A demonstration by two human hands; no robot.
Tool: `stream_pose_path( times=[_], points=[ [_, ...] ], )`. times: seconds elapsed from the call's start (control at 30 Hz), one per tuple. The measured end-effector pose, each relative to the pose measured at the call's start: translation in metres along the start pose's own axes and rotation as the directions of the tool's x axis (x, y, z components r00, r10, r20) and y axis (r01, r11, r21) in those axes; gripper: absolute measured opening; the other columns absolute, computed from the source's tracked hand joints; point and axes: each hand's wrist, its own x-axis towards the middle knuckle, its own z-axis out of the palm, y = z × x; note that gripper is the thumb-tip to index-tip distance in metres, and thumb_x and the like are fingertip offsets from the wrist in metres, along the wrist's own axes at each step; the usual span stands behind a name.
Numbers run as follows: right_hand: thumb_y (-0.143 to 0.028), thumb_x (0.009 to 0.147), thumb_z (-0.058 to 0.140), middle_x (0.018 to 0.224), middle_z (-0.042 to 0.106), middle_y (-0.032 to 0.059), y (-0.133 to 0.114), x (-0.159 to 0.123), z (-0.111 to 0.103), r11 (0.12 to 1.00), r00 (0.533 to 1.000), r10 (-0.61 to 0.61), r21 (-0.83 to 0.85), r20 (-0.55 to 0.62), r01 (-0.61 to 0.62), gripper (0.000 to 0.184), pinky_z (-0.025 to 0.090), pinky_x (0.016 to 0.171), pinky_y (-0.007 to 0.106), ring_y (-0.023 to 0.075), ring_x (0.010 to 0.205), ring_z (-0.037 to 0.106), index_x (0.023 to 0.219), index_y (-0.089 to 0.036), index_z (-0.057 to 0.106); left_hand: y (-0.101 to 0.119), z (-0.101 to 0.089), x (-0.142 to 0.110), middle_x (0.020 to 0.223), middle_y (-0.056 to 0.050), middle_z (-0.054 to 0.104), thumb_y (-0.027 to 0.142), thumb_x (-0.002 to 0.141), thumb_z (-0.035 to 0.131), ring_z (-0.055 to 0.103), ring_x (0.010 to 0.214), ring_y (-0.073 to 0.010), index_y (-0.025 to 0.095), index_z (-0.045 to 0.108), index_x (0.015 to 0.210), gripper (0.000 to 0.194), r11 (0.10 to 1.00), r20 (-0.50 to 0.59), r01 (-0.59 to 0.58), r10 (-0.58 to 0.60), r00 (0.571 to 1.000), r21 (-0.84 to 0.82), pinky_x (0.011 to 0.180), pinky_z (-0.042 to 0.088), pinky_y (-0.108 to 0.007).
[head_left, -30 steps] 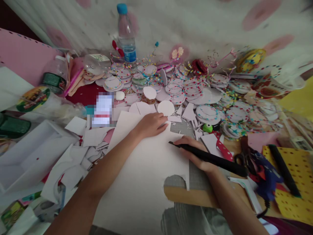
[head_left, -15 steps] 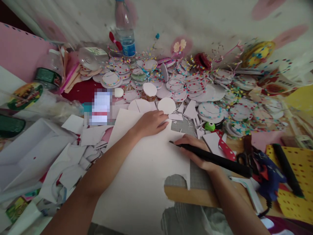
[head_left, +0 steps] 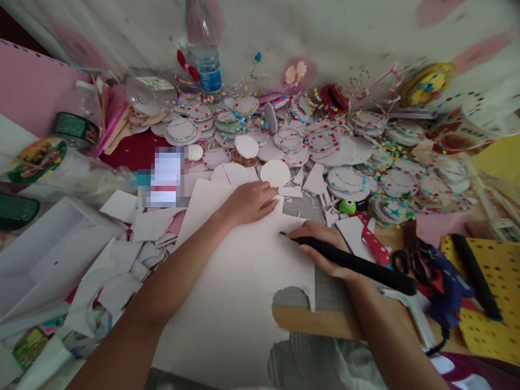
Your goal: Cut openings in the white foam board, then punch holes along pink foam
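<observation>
A large sheet of white board (head_left: 227, 292) lies at a slant in front of me, with round bites cut from its lower right edge. On its top part my left hand (head_left: 252, 201) rests palm down, fingers laid on the surface and the thumb apart. My right hand (head_left: 325, 250) grips a long black craft knife (head_left: 357, 264), whose thin dark tip is over the board near its right side. I cannot tell whether the tip touches the board. Just beyond my left fingers lies a white disc (head_left: 275, 173), with white offcuts (head_left: 314, 179) beside it.
Stacks of white discs with beaded strings (head_left: 347, 181) fill the back. A water bottle (head_left: 209, 65) stands behind them. On the left are a white box (head_left: 49, 260) and scraps (head_left: 117, 287). To the right lie scissors (head_left: 401, 261), a blue glue gun (head_left: 444, 287) and yellow dotted sheet (head_left: 491, 303).
The whole view has shifted very slightly. Both hands and the craft knife stay in nearly the same place on the board.
</observation>
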Motion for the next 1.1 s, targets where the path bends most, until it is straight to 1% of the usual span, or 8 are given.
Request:
stream_pose_path(
  times=[0.17, 0.33, 0.53, 0.7, 0.9, 1.0, 1.1],
  points=[
    [-0.020, 0.089, 0.051, 0.079, 0.058, 0.0048, 0.0021, -0.0011, -0.0011, 1.000, 1.000, -0.006, 0.006, 0.021, 0.006, 0.020, 0.042, 0.062, 0.028, 0.0156, 0.070, 0.055, 0.105, -0.019, 0.062, -0.0008, 0.0008, -0.0007, 0.091, -0.007, 0.063, 0.032, 0.096, 0.039, 0.059, 0.088, -0.0204, 0.016, 0.062, 0.098, 0.028, 1.000, -0.007, -0.005, 0.005, 1.000, -0.008, 0.074, 0.044, -0.031],
    [-0.019, 0.089, 0.051, 0.081, 0.059, 0.0053, 0.0041, -0.0020, -0.0015, 1.000, 1.000, -0.011, -0.004, 0.008, 0.011, 0.019, 0.043, 0.063, 0.028, 0.0159, 0.071, 0.056, 0.105, -0.019, 0.063, -0.0012, 0.0010, -0.0008, 0.093, -0.007, 0.064, 0.032, 0.096, 0.039, 0.060, 0.089, -0.0203, 0.016, 0.062, 0.100, 0.028, 1.000, -0.006, -0.003, 0.003, 1.000, -0.023, 0.075, 0.044, -0.031],
    [-0.020, 0.091, 0.051, 0.084, 0.061, 0.0060, 0.0036, -0.0035, -0.0034, 0.999, 0.999, 0.009, -0.049, 0.037, -0.007, 0.022, 0.045, 0.064, 0.028, 0.0161, 0.073, 0.058, 0.109, -0.020, 0.063, -0.0010, 0.0004, -0.0007, 0.094, -0.007, 0.064, 0.032, 0.096, 0.038, 0.059, 0.090, -0.0204, 0.016, 0.062, 0.101, 0.029, 1.000, -0.003, 0.002, -0.002, 1.000, -0.023, 0.076, 0.044, -0.031],
    [-0.022, 0.092, 0.052, 0.087, 0.060, 0.0066, 0.0043, -0.0054, -0.0061, 0.997, 0.997, -0.002, -0.072, 0.071, 0.007, 0.023, 0.047, 0.063, 0.026, 0.0155, 0.074, 0.058, 0.112, -0.020, 0.063, -0.0008, 0.0003, -0.0007, 0.094, -0.007, 0.064, 0.032, 0.096, 0.038, 0.060, 0.090, -0.0206, 0.017, 0.062, 0.101, 0.028, 1.000, -0.001, 0.008, -0.008, 1.000, -0.028, 0.076, 0.044, -0.032],
    [-0.025, 0.093, 0.052, 0.091, 0.061, 0.0077, 0.0034, -0.0054, -0.0078, 0.999, 0.994, 0.026, -0.045, 0.105, -0.021, 0.023, 0.047, 0.066, 0.026, 0.0157, 0.077, 0.058, 0.112, -0.020, 0.062, -0.0007, 0.0001, -0.0012, 0.094, -0.007, 0.064, 0.033, 0.096, 0.038, 0.059, 0.091, -0.0208, 0.017, 0.061, 0.102, 0.028, 0.999, 0.007, 0.008, -0.007, 1.000, -0.036, 0.077, 0.044, -0.031],
    [-0.027, 0.094, 0.050, 0.091, 0.063, 0.0078, 0.0013, -0.0043, -0.0089, 0.998, 0.995, 0.048, -0.033, 0.092, -0.045, 0.022, 0.047, 0.067, 0.027, 0.0167, 0.079, 0.060, 0.110, -0.020, 0.062, -0.0012, 0.0007, -0.0010, 0.094, -0.007, 0.064, 0.033, 0.096, 0.039, 0.059, 0.090, -0.0205, 0.017, 0.061, 0.101, 0.028, 0.999, 0.003, 0.011, -0.010, 1.000, -0.034, 0.076, 0.043, -0.031],
    [-0.029, 0.094, 0.049, 0.094, 0.065, 0.0087, 0.0008, -0.0044, -0.0095, 0.999, 0.997, 0.044, -0.032, 0.067, -0.042, 0.022, 0.048, 0.073, 0.029, 0.0188, 0.086, 0.061, 0.109, -0.020, 0.062, -0.0016, 0.0013, -0.0006, 0.093, -0.006, 0.064, 0.033, 0.096, 0.039, 0.059, 0.089, -0.0204, 0.017, 0.061, 0.100, 0.028, 1.000, -0.007, 0.007, -0.007, 1.000, -0.026, 0.074, 0.043, -0.031]
  ],
)
